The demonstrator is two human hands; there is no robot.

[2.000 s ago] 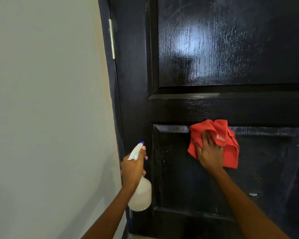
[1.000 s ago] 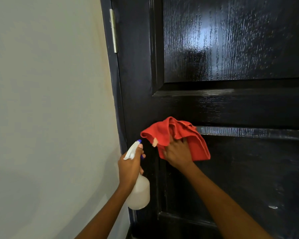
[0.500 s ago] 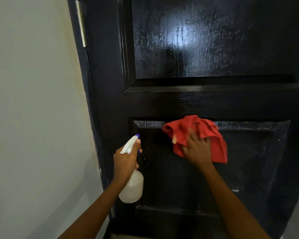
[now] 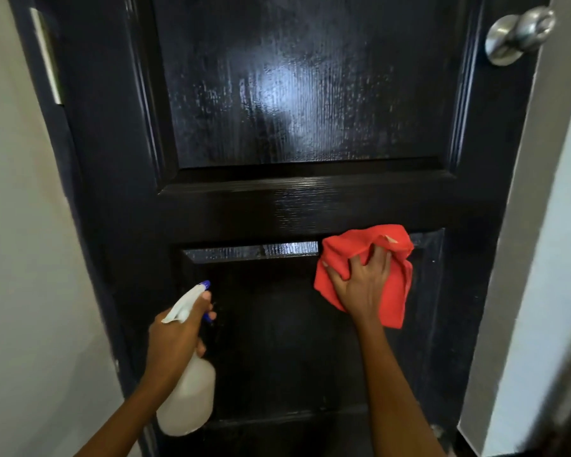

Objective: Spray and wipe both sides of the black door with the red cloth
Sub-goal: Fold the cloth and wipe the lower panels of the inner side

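Observation:
The glossy black door (image 4: 294, 94) fills the view, its upper panel shining wet. My right hand (image 4: 363, 285) grips the bunched red cloth (image 4: 393, 291) and presses it against the top right corner of the lower panel. My left hand (image 4: 175, 341) holds a white spray bottle (image 4: 188, 404) by the neck, lower left, its blue-tipped nozzle pointing up at the door.
A silver door knob (image 4: 521, 33) sits at the door's upper right edge. A hinge (image 4: 47, 57) shows on the left by the pale wall (image 4: 20, 258). A white door frame (image 4: 524, 258) runs down the right side.
My right hand has swept the red cloth to the right along the top of the lower panel. The view has shifted right, bringing the knob into sight. The bottle hand has stayed low left.

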